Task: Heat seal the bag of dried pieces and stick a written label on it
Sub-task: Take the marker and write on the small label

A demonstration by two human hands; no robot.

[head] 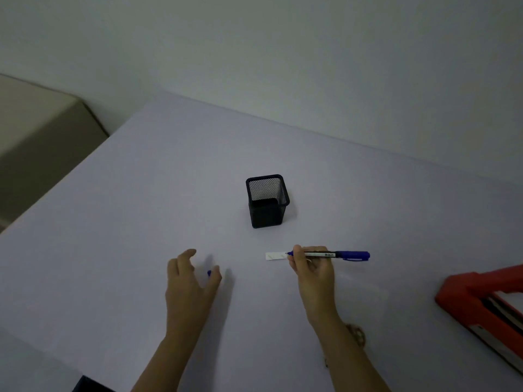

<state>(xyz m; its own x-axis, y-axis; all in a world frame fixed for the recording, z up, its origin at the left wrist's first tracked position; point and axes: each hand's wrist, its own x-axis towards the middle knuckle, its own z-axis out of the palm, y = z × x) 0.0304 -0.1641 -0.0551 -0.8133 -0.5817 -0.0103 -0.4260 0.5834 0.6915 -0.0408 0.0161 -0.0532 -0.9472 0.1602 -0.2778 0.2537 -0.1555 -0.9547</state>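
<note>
Right hand (311,267) pinches a pen (336,254), tip at the label (276,256) — left hand (189,275) half-curled around a cap (209,273); pinning the label first would steady the writing.

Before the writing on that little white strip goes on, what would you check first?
1. Pen held in the right hand: ok.
2. Pen tip on the label: ok, it meets the strip's right end.
3. Cap off the writing end: ok; a small blue piece sits by the left hand, possibly the cap.
4. Label held steady: not ok, the left hand is apart from it.
5. Bag of dried pieces within sight: not ok, none visible.
6. Red sealer at hand: ok, at the table's right edge.
</note>
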